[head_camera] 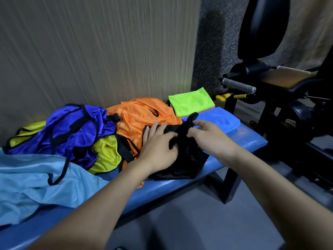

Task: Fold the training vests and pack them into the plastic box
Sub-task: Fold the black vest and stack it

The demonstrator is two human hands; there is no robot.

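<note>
Along the blue bench, starting at the far left, a light blue cloth lies spread and rumpled over the near edge. Beside it sits a loose heap of training vests — a dark blue vest with black trim on top, a yellow vest poking out beneath it, and an orange vest against the wall. The left hand rests on a crumpled black vest in front of the orange one, fingers curled and bunching the fabric. The right hand pinches a raised fold of the same black vest between thumb and fingertips. Behind them lies a flat folded lime-green vest, resting on a folded bright blue vest — a pink edge shows between. At the far right stands black gym equipment. No plastic box is in view.
</note>
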